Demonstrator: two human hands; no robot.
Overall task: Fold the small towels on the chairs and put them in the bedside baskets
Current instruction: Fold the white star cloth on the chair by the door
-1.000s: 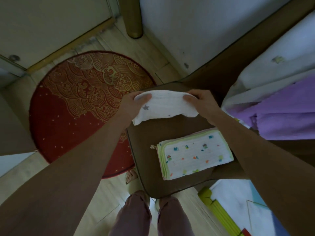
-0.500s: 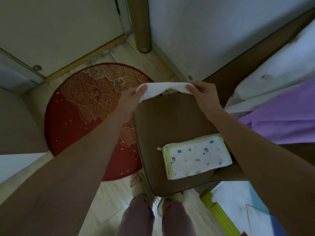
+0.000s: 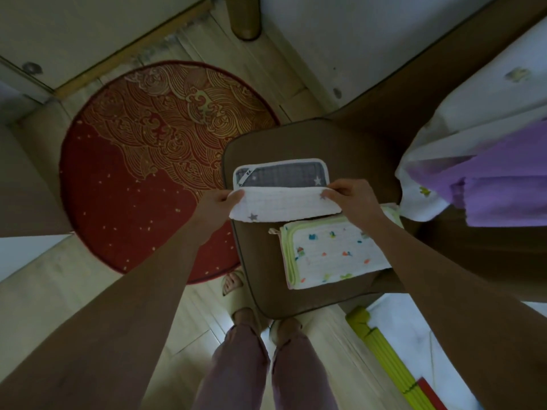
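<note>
A small star-print towel [image 3: 284, 202] lies on the brown chair seat [image 3: 349, 146], its near half folded back so the white side shows and the grey inner side [image 3: 281, 176] is exposed behind. My left hand [image 3: 220, 202] pinches the towel's left corner. My right hand [image 3: 352, 196] pinches its right corner. Nearer to me on the same seat rests a folded white towel with coloured shapes and a green border [image 3: 331, 255], partly under my right forearm.
A round red and gold rug [image 3: 142, 173] covers the wooden floor left of the chair. A bed with white and purple bedding [image 3: 488, 173] stands to the right. My legs and sandalled feet [image 3: 251, 335] are just below the chair. A yellow-green object [image 3: 381, 350] lies at lower right.
The star towel was lifted up at the chair's far edge, then came down flat on the seat. Both hands moved toward me, drawing its edge over the grey side.
</note>
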